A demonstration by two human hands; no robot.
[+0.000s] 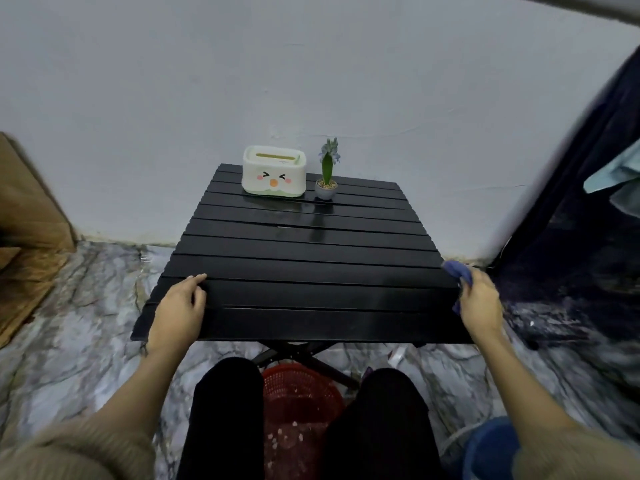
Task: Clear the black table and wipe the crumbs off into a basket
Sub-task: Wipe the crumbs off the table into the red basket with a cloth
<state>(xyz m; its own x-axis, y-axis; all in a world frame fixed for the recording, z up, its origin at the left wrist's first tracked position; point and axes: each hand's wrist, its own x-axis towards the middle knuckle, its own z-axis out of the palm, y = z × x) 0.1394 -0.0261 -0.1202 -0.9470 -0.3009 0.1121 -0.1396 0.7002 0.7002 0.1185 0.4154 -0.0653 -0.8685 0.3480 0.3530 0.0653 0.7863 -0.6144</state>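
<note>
A black slatted table [298, 268] stands against the wall. At its back sit a white tissue box with a cartoon face [274, 172] and a small potted plant [327, 176]. My left hand [181, 311] rests flat on the near left corner, fingers apart, holding nothing. My right hand [479, 303] is at the near right edge, closed on a blue cloth [459, 271]. A red mesh basket [298, 403] with pale crumbs inside sits on the floor between my knees, under the table's near edge.
The floor is marbled grey. Brown cardboard [27, 237] leans at the left. Dark fabric [581, 220] hangs at the right. A blue round object [488, 448] sits on the floor near my right forearm.
</note>
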